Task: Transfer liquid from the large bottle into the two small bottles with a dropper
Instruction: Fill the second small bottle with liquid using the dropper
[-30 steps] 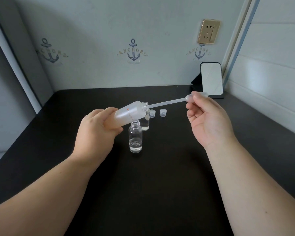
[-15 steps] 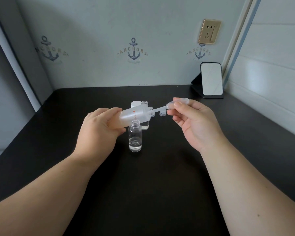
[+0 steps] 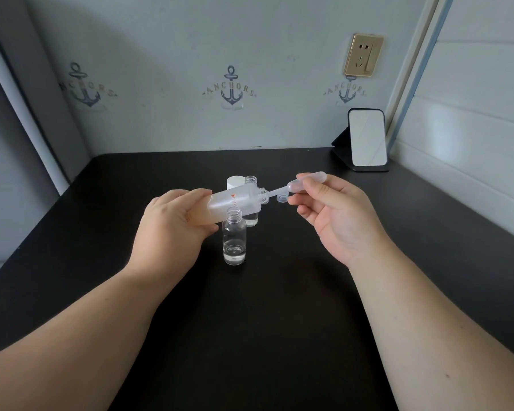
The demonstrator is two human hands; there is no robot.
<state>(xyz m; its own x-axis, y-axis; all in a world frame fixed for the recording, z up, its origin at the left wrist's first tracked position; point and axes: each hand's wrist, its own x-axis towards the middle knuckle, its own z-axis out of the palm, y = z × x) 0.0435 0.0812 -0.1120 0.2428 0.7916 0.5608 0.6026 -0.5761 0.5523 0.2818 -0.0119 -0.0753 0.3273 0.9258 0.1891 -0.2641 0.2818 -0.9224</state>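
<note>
Pushed deeper since a second ago, our dropper (image 3: 291,188) now has its stem well inside the mouth of the large frosted bottle (image 3: 235,203), which our left hand (image 3: 172,226) grips tilted near the frame's centre, fingers curled round its base. Our right hand (image 3: 339,215) pinches the dropper's bulb between thumb and forefinger. We judge this the drawing-up step; next comes releasing the bulb to fill it, withdrawing it without dripping, and aiming at a narrow neck. Just below the tilted bottle stands the nearer small bottle (image 3: 234,241), open, holding a little clear liquid. Behind it, partly hidden, stands the second small bottle (image 3: 251,200), beside a white cap (image 3: 235,183) and a small clear cap (image 3: 282,198). All rest on a black tabletop (image 3: 250,321). Farther back, at upper right, a small mirror (image 3: 367,139) leans on its stand below a gold wall socket (image 3: 363,54), on anchor-patterned wallpaper (image 3: 231,90).
</note>
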